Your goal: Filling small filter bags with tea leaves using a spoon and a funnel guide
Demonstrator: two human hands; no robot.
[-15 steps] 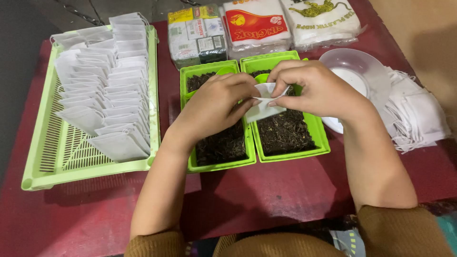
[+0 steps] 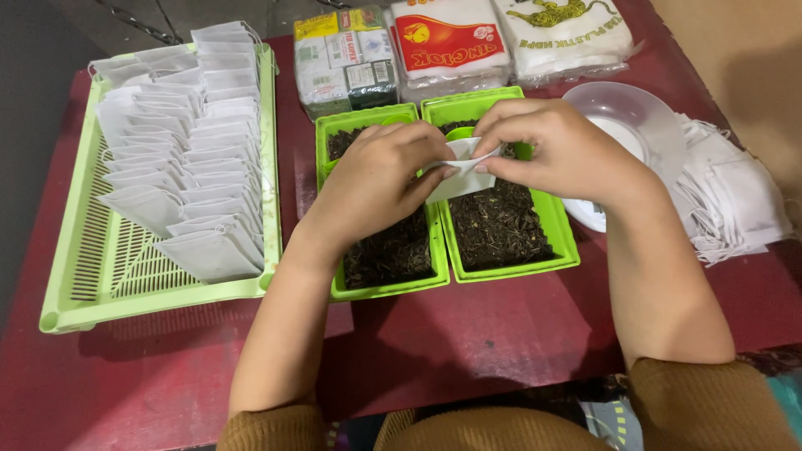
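Both hands pinch one small white paper tea bag (image 2: 459, 171) over two green trays of dark loose tea. My left hand (image 2: 380, 175) grips its left side above the left tea tray (image 2: 384, 288). My right hand (image 2: 555, 150) holds its top edge above the right tea tray (image 2: 568, 242). The bag's mouth looks folded between the fingertips.
A slotted light-green basket (image 2: 83, 276) at the left holds rows of several filled white bags (image 2: 188, 159). Packets (image 2: 451, 42) lie along the table's far edge. A clear plastic bowl (image 2: 626, 113) and a heap of empty white bags (image 2: 735, 196) sit at the right on the red table.
Both hands stay over the trays with the bag; the fingers have shifted slightly along its top edge.
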